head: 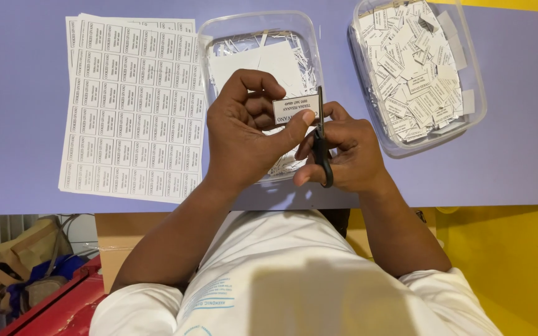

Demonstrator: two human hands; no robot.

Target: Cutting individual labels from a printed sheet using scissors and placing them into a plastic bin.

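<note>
Item: label-cutting station, seen from beside the person.

Progress: right-hand clear tub [468,106] is sitting heaped w/ cut labels [415,74], so a good share looks done. Stack of uncut printed sheets [132,106] is lying flat on the purple tabletop [20,93] at left, grid of labels intact on the top sheet, so plenty appears left. Middle tub [309,43] is collecting thin white offcut strips [244,46] & a couple of larger blank pieces.

Left hand [244,134]: fingers curled, thumb & forefinger pinching a single small label [295,110] by its left end, holding it just over the middle tub. Hand otherwise closed loosely, nothing else in it.

Right hand [347,152]: wrapped around black-handled scissors [321,140], fingers through the loops, mostly closed. Blades are pointing away from the person, standing right at the label's right edge; they look nearly together, though how far apart is hard to tell from here.

Label position: in the air between both hands, above the near half of the middle tub, touching the left fingertips & meeting the scissor blade.

Also in room: white shirt [294,280] on the person, cardboard box [122,239], red bin [63,305] & bags [20,261] on the floor below the tabletop, yellow floor at right.
</note>
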